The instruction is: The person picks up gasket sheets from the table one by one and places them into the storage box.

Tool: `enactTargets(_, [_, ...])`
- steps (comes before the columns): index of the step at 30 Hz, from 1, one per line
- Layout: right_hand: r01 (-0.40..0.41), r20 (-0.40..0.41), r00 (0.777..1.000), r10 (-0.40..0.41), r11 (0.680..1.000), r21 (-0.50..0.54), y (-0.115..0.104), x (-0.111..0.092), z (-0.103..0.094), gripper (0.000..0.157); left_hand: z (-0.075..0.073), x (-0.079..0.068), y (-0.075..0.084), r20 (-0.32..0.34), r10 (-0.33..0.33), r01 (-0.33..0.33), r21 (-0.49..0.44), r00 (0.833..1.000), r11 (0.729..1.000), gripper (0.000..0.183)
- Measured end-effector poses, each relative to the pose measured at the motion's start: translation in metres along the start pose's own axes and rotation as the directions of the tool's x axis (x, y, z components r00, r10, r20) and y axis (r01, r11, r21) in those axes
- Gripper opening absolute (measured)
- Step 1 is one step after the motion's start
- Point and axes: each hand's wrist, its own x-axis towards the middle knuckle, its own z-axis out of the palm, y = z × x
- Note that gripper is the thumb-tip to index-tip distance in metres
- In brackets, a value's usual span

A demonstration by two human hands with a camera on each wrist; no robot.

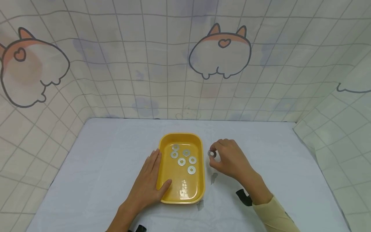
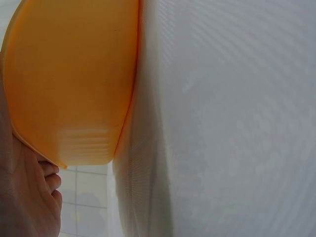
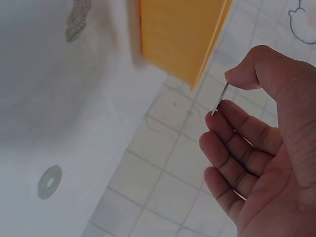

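Note:
A metal washer is pinched between the thumb and fingertips of my right hand, just right of the yellow tray. The right wrist view shows this held washer edge-on, and a second washer lying on the white cloth. Several flat washers lie in the tray's far and middle part. Along the tray's left side rests my left hand, fingers extended, thumb reaching over the rim. In the left wrist view its palm touches the tray's outer wall.
White cloth covers the table around the tray. Grey patches show on the cloth right of the tray. A tiled-pattern curtain with cartoon animals hangs behind and at both sides. Black bands sit at the wrists.

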Motion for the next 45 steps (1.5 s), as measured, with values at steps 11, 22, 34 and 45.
enactTargets(11, [0.037, 0.003, 0.999, -0.037, 0.999, -0.004, -0.015, 0.003, -0.008, 0.014, 0.000, 0.000, 0.001, 0.004, -0.004, 0.004, 0.004, 1.000, 1.000, 0.096])
enactTargets(22, [0.097, -0.001, 0.995, -0.097, 0.995, 0.011, -0.026, 0.007, -0.010, 0.014, -0.001, 0.000, 0.000, 0.014, -0.006, 0.006, 0.009, 1.000, 1.000, 0.097])
enactTargets(34, [0.170, 0.018, 0.985, -0.171, 0.984, 0.047, -0.046, 0.015, -0.013, 0.016, 0.000, 0.000, -0.001, 0.003, 0.002, -0.002, 0.000, 1.000, 1.000, 0.096])
enactTargets(45, [0.224, 0.064, 0.972, -0.226, 0.974, 0.047, -0.059, 0.018, -0.006, 0.018, 0.000, 0.000, -0.001, 0.012, -0.002, 0.002, -0.002, 1.000, 1.000, 0.097])
